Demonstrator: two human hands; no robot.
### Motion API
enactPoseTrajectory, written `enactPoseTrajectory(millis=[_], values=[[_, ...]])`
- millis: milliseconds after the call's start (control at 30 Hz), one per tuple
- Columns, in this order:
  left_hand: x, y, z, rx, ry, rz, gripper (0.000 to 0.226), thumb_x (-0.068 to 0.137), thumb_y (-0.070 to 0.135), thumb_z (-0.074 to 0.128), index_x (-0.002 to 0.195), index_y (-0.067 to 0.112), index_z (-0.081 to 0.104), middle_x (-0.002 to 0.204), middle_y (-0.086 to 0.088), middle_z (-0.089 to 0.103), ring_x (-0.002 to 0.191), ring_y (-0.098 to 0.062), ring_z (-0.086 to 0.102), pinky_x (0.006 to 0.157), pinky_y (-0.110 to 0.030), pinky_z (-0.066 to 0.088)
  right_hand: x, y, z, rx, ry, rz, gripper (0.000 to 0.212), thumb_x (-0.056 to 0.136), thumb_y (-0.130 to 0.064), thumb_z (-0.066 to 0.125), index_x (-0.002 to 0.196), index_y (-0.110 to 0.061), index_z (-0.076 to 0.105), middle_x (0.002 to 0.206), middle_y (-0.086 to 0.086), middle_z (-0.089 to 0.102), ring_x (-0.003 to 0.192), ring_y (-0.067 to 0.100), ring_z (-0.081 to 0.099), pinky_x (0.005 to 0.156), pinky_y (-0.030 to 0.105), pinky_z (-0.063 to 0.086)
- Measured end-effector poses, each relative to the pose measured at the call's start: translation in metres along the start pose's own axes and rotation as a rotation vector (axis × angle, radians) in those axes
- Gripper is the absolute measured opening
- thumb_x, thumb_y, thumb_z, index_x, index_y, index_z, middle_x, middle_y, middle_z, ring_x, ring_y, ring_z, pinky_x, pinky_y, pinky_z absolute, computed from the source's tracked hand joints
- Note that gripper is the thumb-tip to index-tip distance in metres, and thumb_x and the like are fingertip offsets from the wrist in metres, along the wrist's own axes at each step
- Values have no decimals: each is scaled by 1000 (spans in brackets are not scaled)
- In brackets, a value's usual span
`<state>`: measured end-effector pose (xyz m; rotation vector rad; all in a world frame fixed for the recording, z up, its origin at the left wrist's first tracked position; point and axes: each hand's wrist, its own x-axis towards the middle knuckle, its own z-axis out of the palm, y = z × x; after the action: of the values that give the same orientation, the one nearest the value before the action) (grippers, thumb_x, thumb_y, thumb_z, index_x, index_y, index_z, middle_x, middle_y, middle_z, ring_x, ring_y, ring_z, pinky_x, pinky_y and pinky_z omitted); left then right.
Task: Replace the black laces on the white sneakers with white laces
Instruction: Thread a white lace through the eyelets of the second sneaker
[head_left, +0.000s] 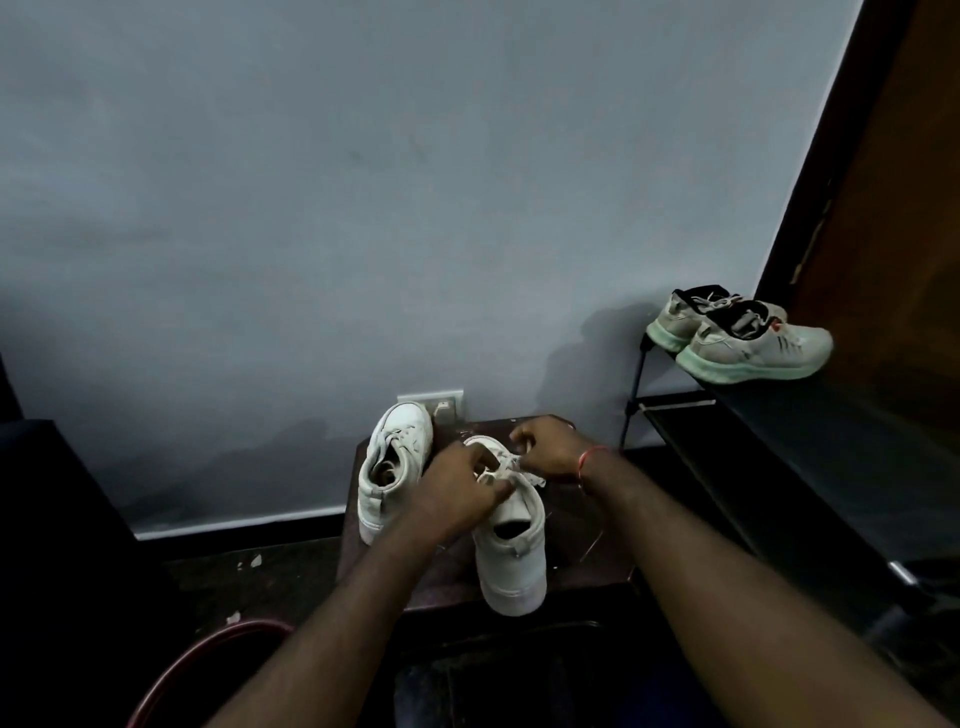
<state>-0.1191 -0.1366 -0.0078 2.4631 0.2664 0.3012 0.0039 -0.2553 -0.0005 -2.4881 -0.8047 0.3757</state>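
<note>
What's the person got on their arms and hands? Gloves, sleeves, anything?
No gloves: the left hand and the right hand are both bare. The forearms are bare too, with no sleeve in view. The only thing worn is a thin red thread round the right wrist.

white sneakers (511, 540) | white laces (501, 465) | mint-soled grey shoes (753, 345) | grey wall (363, 182)

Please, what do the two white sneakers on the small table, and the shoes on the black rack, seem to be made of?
White sneakers: likely smooth, matte leather or synthetic leather; the surface looks even, softly creased, with no visible weave. Running shoes: probably mesh or knit fabric, duller and greyish; their pale green soles look like foam. The dim picture leaves this open.
</note>
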Motion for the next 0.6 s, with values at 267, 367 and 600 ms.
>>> enactPoseTrajectory(millis=[267, 367, 600], values=[[-13, -11, 24, 56, 184, -39, 22, 73, 12, 60, 95, 16, 62, 93, -3, 52, 86, -27, 56, 73, -33, 41, 13, 22, 30, 208, 220, 100, 11, 78, -14, 66, 68, -11, 71, 65, 8, 69, 54, 11, 61, 60, 25, 53], [-17, -11, 23, 65, 256, -67, 16, 74, 11, 61, 89, 14, 61, 95, -5, 55, 86, -25, 55, 72, -29, 36, 22, 40, 19, 375, 468, 243, 26, 75, -16, 62, 49, -13, 59, 61, 20, 66, 63, 30, 70, 63, 42, 59], [-36, -12, 12, 183, 225, -137, 17, 77, 20, 59, 94, 20, 62, 102, -2, 56, 92, -26, 60, 79, -39, 49, 7, 53, 11, 57, 245, 284, 17, 80, -23, 72, 76, -6, 70, 79, 16, 67, 82, 29, 67, 63, 27, 39]])
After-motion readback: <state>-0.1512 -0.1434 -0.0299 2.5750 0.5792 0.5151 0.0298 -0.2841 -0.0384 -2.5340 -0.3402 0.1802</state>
